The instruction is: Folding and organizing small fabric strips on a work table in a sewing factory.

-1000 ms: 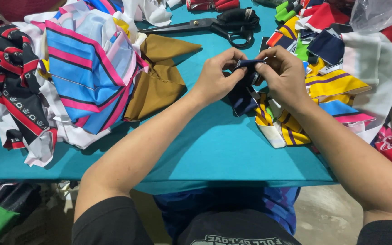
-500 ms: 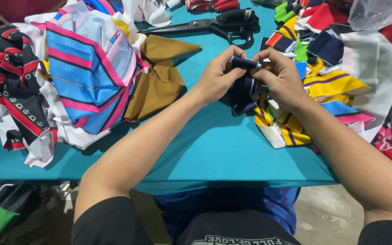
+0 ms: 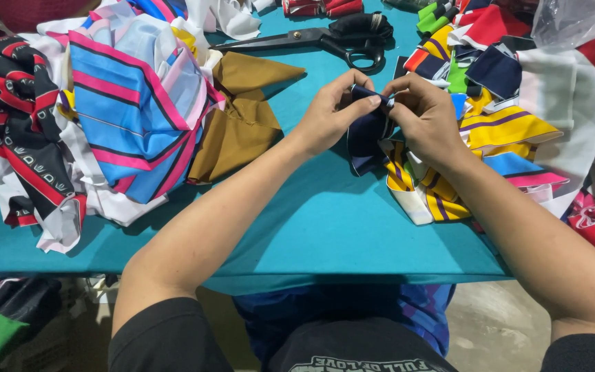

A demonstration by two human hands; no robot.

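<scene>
Both hands meet above the teal table (image 3: 325, 227). My left hand (image 3: 332, 114) and my right hand (image 3: 425, 117) pinch the top edge of a small navy blue fabric piece (image 3: 366, 138), which hangs folded between them. Just under my right hand lies a heap of yellow, purple-striped and white fabric pieces (image 3: 442, 186). Part of the navy piece is hidden by my fingers.
Large black-handled scissors (image 3: 325, 38) lie at the back of the table. A brown cloth (image 3: 242, 117) and a pile of blue, pink-striped fabric (image 3: 132, 103) sit to the left, with black-red-white fabric (image 3: 22, 138) beyond. More coloured scraps (image 3: 518, 76) fill the right side.
The two hands have lifted the navy piece slightly and shifted their fingertips along its top edge. Nothing else on the table has moved.
</scene>
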